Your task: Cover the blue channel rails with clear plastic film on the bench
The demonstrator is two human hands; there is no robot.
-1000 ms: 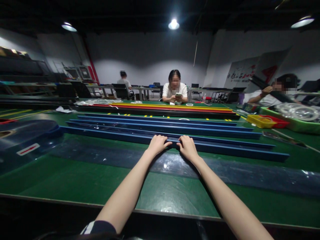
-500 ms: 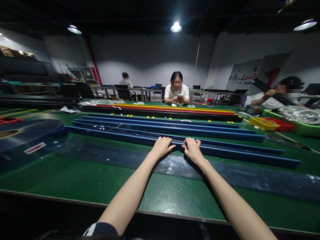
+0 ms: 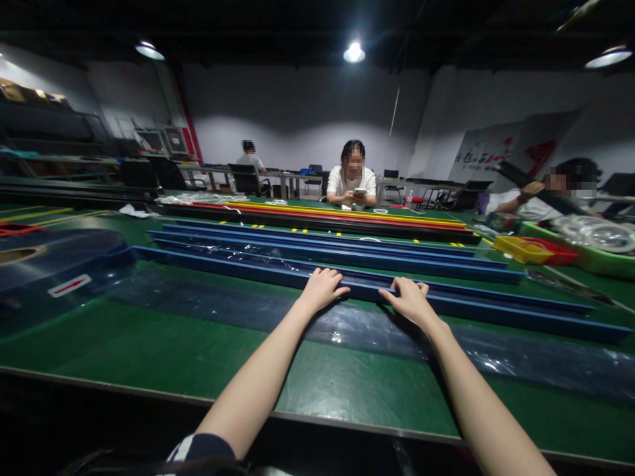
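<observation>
A long blue channel strip lies across the green table, nearest of several parallel blue strips. My left hand rests on its near edge with fingers curled over the top. My right hand grips the same strip a short way to the right, fingers hooked over it. A sheet of clear plastic film lies on the table just in front of the strip, under my wrists.
More blue strips lie behind, then red, yellow and black strips. A dark blue film roll sits at left. Yellow and red trays and a green bin stand at right. A person sits opposite; another sits at right.
My right hand has slid to the right along the blue strip, away from my left hand, which stayed in place. The view shifted slightly.
</observation>
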